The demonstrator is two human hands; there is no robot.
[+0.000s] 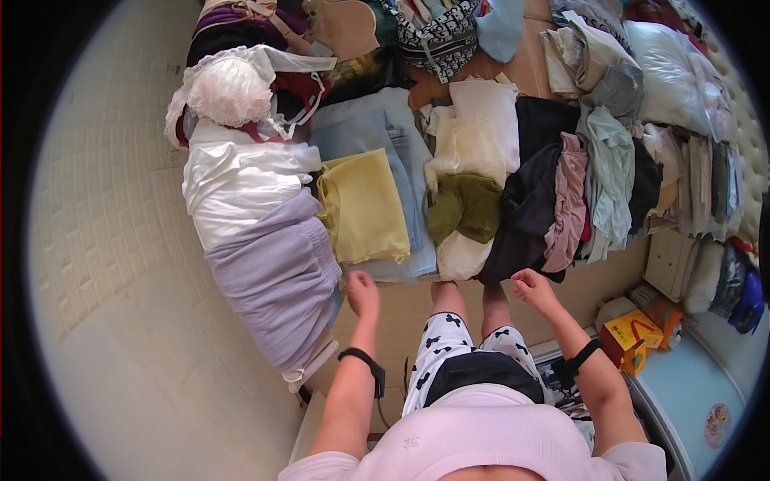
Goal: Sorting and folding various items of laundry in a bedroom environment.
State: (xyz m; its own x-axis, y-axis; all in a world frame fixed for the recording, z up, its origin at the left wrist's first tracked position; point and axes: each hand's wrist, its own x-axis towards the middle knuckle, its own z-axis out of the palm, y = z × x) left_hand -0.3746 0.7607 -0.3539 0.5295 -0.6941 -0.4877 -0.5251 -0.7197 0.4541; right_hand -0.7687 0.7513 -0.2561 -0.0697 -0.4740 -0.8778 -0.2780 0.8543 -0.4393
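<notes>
My left hand [363, 293] is just off the surface's front edge, beside the waistband of a lavender garment [271, 270] and below a folded yellow garment [364, 207]; its fingers are curled, and I see nothing in it. My right hand [532, 288] hangs near the front edge, below a pink garment [567, 201] and a black garment [529, 222], its fingers bent with no object visible. Between the hands lie folded blue jeans [403, 162], an olive-green cloth item [466, 207] and a cream folded garment [469, 144]. A pale green garment [610, 174] lies farther right.
A white lace bra [234, 90] tops the pile at the left, by a brick-patterned wall [102, 198]. At the back is a black-and-white patterned bag [439, 42]. A clear plastic-wrapped white bundle [674, 78] sits back right; a yellow-and-red box [631, 333] stands low at the right.
</notes>
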